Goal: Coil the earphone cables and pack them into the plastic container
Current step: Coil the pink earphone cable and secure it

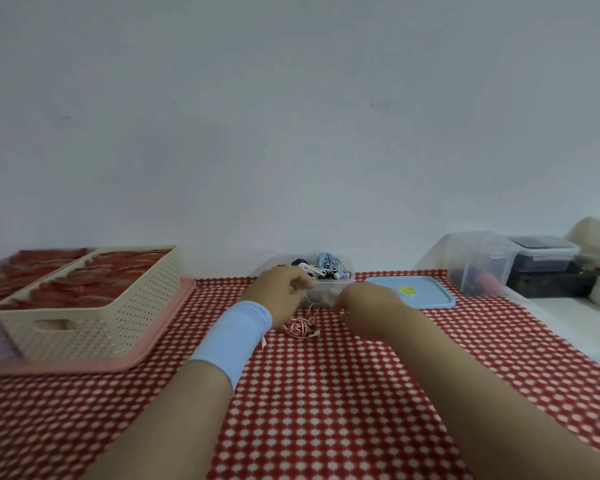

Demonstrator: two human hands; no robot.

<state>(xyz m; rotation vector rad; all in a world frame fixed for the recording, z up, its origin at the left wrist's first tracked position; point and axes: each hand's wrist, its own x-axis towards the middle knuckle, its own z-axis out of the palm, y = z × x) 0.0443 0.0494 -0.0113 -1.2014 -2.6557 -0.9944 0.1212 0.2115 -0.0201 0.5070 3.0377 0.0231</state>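
A red-and-white striped earphone cable lies partly coiled on the checked tablecloth, with a strand rising to my hands. My left hand, with a blue wristband below it, has curled fingers pinching that strand. My right hand is curled next to it and seems to hold the same thin cable, though the grip is blurred. Just behind both hands stands the clear plastic container with several coiled earphones inside, black, white and blue.
The container's blue lid lies to its right. A cream perforated basket holding red items sits on a pink tray at the left. Clear storage boxes stand at the right on a white surface.
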